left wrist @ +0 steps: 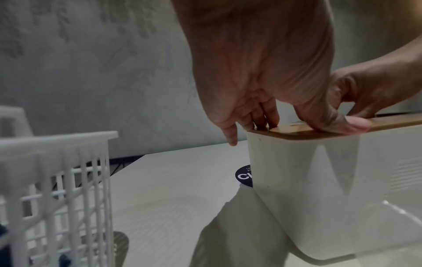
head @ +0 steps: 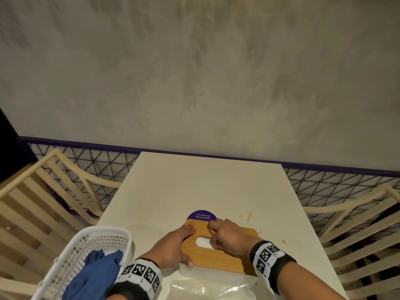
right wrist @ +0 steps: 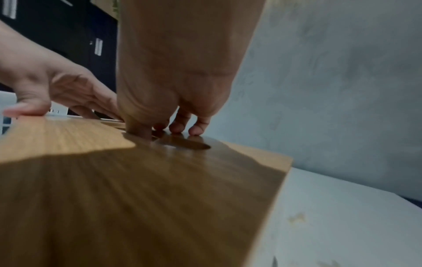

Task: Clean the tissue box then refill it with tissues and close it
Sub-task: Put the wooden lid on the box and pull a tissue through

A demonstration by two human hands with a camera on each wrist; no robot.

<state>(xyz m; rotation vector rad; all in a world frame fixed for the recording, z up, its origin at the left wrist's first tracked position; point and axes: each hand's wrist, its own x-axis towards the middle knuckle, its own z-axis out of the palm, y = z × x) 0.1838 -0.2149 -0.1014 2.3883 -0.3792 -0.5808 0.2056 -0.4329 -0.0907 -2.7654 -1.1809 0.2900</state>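
Near the table's [head: 207, 182] front edge stands the stiff, light-looking tissue box [left wrist: 319, 189], its smooth wooden lid [head: 218, 258] best lifted by its slot, where the right hand [head: 229, 237] hooks in while the left hand [head: 173, 247] clasps the lid's left end.

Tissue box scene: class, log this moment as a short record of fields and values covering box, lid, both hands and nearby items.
box: white tissue box, upright on the white table
lid: wooden lid on the box, white showing through its slot
left hand: grips the lid's left end
right hand: thumb in the slot, fingers on the lid
nearby: white basket holding a blue cloth; clear plastic bag; purple sticker
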